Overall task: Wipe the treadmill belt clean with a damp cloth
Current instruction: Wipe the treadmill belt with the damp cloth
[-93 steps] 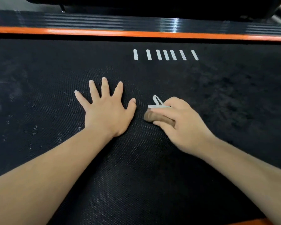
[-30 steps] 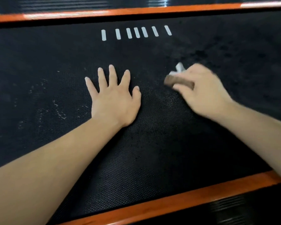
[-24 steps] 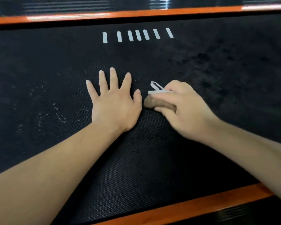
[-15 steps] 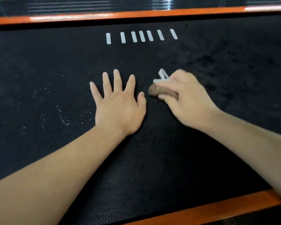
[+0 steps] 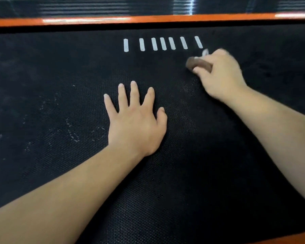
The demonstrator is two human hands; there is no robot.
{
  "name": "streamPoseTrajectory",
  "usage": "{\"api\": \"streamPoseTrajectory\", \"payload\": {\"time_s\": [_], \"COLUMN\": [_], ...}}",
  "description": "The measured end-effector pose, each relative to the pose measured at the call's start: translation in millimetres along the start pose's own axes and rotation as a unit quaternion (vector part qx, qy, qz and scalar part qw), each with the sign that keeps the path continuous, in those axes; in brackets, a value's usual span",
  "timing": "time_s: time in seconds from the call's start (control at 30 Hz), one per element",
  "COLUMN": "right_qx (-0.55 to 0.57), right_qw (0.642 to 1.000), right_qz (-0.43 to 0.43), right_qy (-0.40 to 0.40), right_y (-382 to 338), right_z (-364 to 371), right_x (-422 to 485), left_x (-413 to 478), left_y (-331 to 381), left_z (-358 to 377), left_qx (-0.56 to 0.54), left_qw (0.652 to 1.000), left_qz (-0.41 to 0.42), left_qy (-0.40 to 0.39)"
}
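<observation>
The black textured treadmill belt [image 5: 165, 182] fills the view. My left hand [image 5: 136, 123] lies flat on it with fingers spread, near the middle. My right hand [image 5: 220, 74] grips a small brown cloth [image 5: 198, 64] with a white tag [image 5: 205, 52] sticking up, and holds it against the belt just below the right end of the white stripes [image 5: 162, 44]. The right hand is blurred. Pale dusty specks [image 5: 72, 134] mark the belt left of my left hand.
An orange side rail [image 5: 148, 19] runs along the far edge, with a black ribbed footrail [image 5: 95, 7] beyond it. A sliver of another orange rail [image 5: 289, 240] shows at the bottom right corner.
My right hand has swept the cloth away from my left thumb, up and to the right toward the white stripes. My left hand has stayed flat on the belt.
</observation>
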State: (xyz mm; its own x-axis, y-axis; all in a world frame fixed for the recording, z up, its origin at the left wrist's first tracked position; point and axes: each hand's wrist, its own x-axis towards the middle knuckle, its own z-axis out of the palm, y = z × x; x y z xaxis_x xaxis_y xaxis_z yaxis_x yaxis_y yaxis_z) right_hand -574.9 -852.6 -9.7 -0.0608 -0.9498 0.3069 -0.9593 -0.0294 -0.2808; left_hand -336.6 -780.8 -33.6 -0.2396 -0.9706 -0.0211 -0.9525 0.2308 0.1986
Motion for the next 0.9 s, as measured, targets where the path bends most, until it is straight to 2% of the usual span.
{"api": "streamPoseTrajectory", "payload": {"time_s": [0.03, 0.07, 0.17, 0.2, 0.23, 0.3, 0.33, 0.37, 0.4, 0.5, 0.53, 0.57, 0.67, 0.7, 0.83, 0.9], "right_qx": [-0.007, -0.014, 0.075, 0.096, 0.069, 0.000, -0.003, -0.001, 0.000, 0.056, 0.061, 0.033, -0.003, -0.006, 0.071, 0.041], "right_qw": [0.999, 0.999, 0.989, 0.983, 0.984, 0.997, 1.000, 0.999, 1.000, 0.988, 0.985, 0.989, 0.998, 0.997, 0.989, 0.991], "right_qz": [0.044, 0.037, -0.120, -0.139, -0.148, -0.069, 0.003, 0.037, 0.024, -0.129, -0.139, -0.126, 0.061, 0.075, -0.114, -0.109], "right_qy": [0.020, 0.023, -0.053, -0.078, -0.074, -0.017, -0.004, 0.004, 0.002, -0.064, -0.080, -0.071, 0.019, 0.021, -0.056, -0.063], "right_y": [1.2, -6.2, -39.0, -38.6, -32.1, -10.1, -1.5, -0.8, -7.9, -33.4, -29.3, -21.3, 0.6, -3.3, -37.1, -25.4], "right_z": [5.2, 11.2, 15.9, 10.7, 8.4, 8.1, 7.3, 10.5, 14.9, 23.6, 22.0, 21.9, 22.6, 26.8, 35.1, 28.9], "right_x": [6.6, 4.8, -26.3, -27.2, -17.7, 20.5, 35.8, 43.3, 42.7, 17.4, 18.8, 30.2, 78.3, 81.0, 49.8, 63.9], "left_x": [-0.2, -0.4, -0.1, 0.4, 0.6, -0.1, -0.7, -0.7, -1.0, -0.7, -0.4, -0.5, -0.1, -0.2, -0.3, -0.8], "left_y": [0.0, 0.0, 0.9, 1.2, 1.3, 1.5, 1.5, 1.6, 1.7, 2.3, 2.0, 1.8, 1.8, 1.9, 3.1, 2.9], "left_z": [0.4, 0.7, 0.0, -0.4, -0.7, -1.4, -1.7, -2.0, -2.4, -3.9, -4.3, -3.9, -4.1, -4.3, -6.3, -7.0], "left_qx": [0.002, 0.006, 0.015, 0.015, 0.015, 0.014, 0.013, 0.013, 0.014, 0.019, 0.020, 0.020, 0.019, 0.018, 0.017, 0.016], "left_qw": [1.000, 1.000, 1.000, 1.000, 1.000, 1.000, 1.000, 1.000, 1.000, 1.000, 1.000, 1.000, 1.000, 1.000, 1.000, 1.000], "left_qz": [0.000, 0.001, 0.001, 0.001, 0.001, 0.001, 0.001, 0.001, 0.001, 0.000, 0.001, 0.001, 0.004, 0.004, 0.002, 0.005], "left_qy": [0.001, 0.002, 0.001, 0.000, -0.003, -0.005, -0.006, -0.006, -0.007, -0.008, -0.008, -0.010, -0.008, -0.007, -0.009, -0.007]}}
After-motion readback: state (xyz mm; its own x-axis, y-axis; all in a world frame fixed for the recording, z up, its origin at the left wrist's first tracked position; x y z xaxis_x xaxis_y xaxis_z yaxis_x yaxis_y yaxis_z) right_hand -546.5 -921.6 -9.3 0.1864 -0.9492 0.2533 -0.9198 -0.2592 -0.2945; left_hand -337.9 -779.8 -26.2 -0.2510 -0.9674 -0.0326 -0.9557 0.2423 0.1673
